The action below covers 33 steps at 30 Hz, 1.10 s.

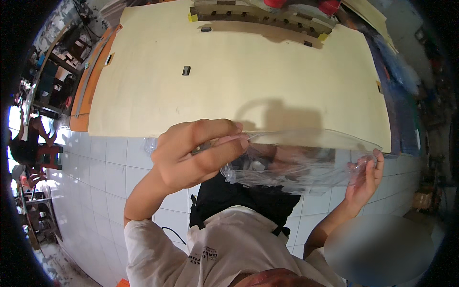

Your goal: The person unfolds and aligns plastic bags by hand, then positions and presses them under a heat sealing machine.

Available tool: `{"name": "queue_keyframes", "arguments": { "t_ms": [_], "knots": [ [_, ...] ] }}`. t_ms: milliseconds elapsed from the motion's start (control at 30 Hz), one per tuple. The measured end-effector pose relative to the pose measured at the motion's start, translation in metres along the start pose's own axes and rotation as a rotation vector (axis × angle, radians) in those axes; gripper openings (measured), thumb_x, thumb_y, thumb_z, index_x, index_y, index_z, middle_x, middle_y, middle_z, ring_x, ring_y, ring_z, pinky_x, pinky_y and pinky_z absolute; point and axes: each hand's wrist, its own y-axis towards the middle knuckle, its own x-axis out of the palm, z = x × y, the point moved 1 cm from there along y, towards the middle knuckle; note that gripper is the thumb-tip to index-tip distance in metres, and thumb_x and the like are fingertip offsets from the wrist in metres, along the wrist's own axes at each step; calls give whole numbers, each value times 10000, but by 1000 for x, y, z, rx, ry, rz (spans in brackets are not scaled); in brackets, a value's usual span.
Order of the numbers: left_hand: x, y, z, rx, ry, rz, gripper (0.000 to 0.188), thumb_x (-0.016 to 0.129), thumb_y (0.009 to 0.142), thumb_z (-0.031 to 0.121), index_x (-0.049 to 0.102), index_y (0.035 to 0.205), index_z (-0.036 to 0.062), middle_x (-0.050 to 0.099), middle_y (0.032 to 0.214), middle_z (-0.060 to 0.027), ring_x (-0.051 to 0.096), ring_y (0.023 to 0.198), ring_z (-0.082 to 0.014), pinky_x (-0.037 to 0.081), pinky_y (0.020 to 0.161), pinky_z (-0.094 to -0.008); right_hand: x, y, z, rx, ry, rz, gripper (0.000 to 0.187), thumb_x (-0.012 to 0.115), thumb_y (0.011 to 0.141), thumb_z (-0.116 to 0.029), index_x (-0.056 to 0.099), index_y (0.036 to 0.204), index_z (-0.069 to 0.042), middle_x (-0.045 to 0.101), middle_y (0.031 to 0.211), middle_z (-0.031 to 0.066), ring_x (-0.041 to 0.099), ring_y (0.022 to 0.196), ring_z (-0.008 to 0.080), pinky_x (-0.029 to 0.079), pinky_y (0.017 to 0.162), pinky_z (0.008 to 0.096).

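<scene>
A crinkled clear plastic bag (296,165) is stretched sideways between my hands, just off the near edge of the table. My left hand (196,153) pinches its left end between thumb and fingers, and more of the plastic bunches below that hand. At the other end, my right hand (366,177) grips the bag's right side, with its fingers pointing up and partly seen through the plastic. Beyond the hands, a large cream sheet (143,91) covers the tabletop, with the shadow of my arm and head on it.
A long metal bar with a row of holes (258,21) lies along the far edge, with red objects (329,6) behind it. Small dark blocks (186,71) sit on the sheet. An orange board (81,117) borders the left; bluish plastic (399,100) lies right. A red stool (49,157) stands left.
</scene>
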Motion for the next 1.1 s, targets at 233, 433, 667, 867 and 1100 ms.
{"name": "queue_keyframes", "arguments": {
  "t_ms": [233,433,667,867,1100],
  "knots": [
    [-2,-3,0,-28,36,-54,224,746,743,-57,715,918,79,715,858,-81,722,777,-208,584,625,-281,-3,-1,0,-33,25,-18,377,691,923,-142,503,1237,-49,615,870,41,590,759,128,600,619,378],
    [-6,6,5,-605,-249,-225,98,730,782,-60,689,847,1,703,813,-88,698,755,-174,576,693,-285,-5,-2,1,-99,22,24,313,715,916,-176,502,1127,-85,576,847,11,576,743,134,537,599,363],
    [-12,19,0,-882,-343,-390,86,750,784,-53,673,817,-35,690,760,-74,682,754,-124,573,702,-266,-6,-3,0,-111,37,-68,310,633,966,-123,493,1241,-101,606,885,22,566,767,124,496,696,336],
    [-21,30,-5,-912,-336,-629,75,748,800,-41,685,841,-49,713,780,-87,695,737,-128,576,712,-265,-6,-2,-4,-131,44,-151,328,627,963,-112,487,1260,-92,613,887,30,579,782,131,511,711,352],
    [-22,38,-12,-944,-388,-773,58,737,815,-32,700,850,-58,721,793,-97,711,750,-150,579,700,-268,-2,-2,-7,-137,66,-174,340,625,960,-91,485,1270,-82,627,901,36,614,787,143,557,722,388]
  ]
}}
